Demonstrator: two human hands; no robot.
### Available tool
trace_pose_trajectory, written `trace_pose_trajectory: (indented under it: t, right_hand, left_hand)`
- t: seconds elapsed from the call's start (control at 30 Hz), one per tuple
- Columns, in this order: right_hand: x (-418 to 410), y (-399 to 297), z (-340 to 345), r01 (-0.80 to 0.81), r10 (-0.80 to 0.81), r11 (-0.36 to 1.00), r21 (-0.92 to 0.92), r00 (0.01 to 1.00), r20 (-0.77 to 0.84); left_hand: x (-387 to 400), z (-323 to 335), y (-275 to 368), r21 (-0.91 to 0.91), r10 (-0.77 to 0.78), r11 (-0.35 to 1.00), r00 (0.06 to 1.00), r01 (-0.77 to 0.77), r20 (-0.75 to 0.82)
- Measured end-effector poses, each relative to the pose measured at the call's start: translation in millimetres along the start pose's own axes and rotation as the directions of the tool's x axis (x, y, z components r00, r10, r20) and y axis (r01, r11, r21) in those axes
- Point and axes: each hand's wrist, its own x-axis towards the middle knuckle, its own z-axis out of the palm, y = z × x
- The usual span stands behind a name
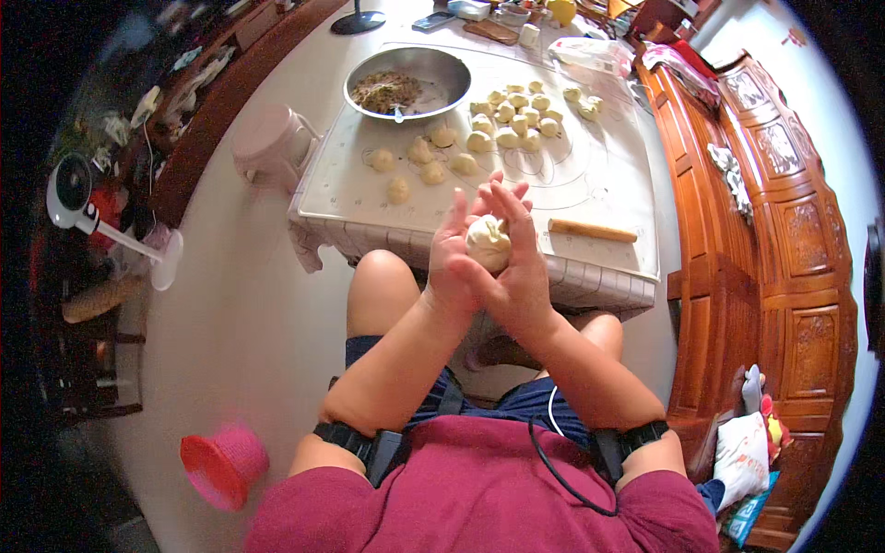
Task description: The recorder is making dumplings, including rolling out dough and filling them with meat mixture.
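Note:
Cupped between my left hand (451,266) and my right hand (517,276) is a gathered ball of dough (488,249) with a pinched top. Both palms press against its sides, above the table's near edge. Just beyond my fingers, several rounded dough buns (432,173) sit on a pale printed pastry mat (346,197). Farther back lies a cluster of small dough pieces (519,124). To the right of my hands rests a wooden rolling pin (592,230). A steel bowl (453,83) at the back left holds a brownish minced filling (387,92).
A pink plastic stool (273,145) stands left of the table. On the right runs a carved wooden bench (719,290). A plastic bag (591,55), a phone (434,21) and a black round base (357,23) are at the table's far side. A red-pink basket (225,466) is on the floor.

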Motion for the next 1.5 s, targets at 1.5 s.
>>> trace_pose_trajectory:
  t: [1.5]
  right_hand:
    - [-2,49,-25,-0.071,0.073,0.996,0.049,0.997,-0.036]
  left_hand:
    - [32,-23,12,-0.335,-0.198,0.925,0.980,0.182,-0.013]
